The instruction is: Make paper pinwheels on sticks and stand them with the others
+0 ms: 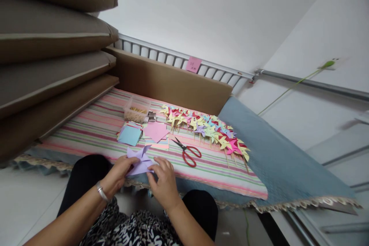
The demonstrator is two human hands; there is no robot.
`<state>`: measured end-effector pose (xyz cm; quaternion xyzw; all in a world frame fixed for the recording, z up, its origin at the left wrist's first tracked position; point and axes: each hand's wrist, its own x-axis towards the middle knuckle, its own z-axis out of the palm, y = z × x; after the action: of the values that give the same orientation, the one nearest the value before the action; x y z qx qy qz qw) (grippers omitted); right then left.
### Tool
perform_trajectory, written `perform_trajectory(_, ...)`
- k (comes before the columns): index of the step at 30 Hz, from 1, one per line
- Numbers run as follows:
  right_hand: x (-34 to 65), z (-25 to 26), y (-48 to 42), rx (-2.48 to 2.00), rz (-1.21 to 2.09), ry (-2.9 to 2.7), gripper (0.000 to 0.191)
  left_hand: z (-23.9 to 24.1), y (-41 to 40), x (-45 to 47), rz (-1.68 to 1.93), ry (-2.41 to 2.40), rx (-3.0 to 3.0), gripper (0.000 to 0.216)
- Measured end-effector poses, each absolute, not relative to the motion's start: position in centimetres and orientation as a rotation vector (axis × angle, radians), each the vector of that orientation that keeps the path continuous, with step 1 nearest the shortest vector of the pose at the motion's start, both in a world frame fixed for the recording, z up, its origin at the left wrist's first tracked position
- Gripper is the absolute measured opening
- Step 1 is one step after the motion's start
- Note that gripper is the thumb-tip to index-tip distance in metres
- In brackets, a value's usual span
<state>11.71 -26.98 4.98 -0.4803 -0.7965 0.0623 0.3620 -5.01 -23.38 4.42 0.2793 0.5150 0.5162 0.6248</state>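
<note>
A purple paper pinwheel blade (140,164), cut and partly folded, is held between both hands near the front edge of the striped cloth. My left hand (124,169) pinches its left side, thumb on top. At its lower right corner, my right hand (163,177) grips the paper between thumb and fingers. Just beyond lie a stack of blue paper squares (130,135) and a stack topped with pink squares (156,131). Red-handled scissors (188,153) rest open to the right of the hands.
Rows of finished pinwheels (201,127) on sticks cover the right side of the striped cloth (95,123). A clear plastic box (136,110) of small sticks stands at the back, beside black clips (151,116). Brown cushions (57,50) are piled at left; a cardboard panel (170,80) stands behind.
</note>
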Motion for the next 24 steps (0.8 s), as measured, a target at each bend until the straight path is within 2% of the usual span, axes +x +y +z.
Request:
perform_trajectory(18, 11.68, 4.36, -26.80, -1.319, 0.193, -2.010, 0.022, 4.40, -23.52, -5.18, 1.186, 1.137, 0.607, 0.020)
perform_trajectory(24, 11.55, 4.57, -26.84, -1.321, 0.184, -2.003, 0.015, 4.33, -23.60, -5.25, 1.181, 1.146, 0.617, 0.023)
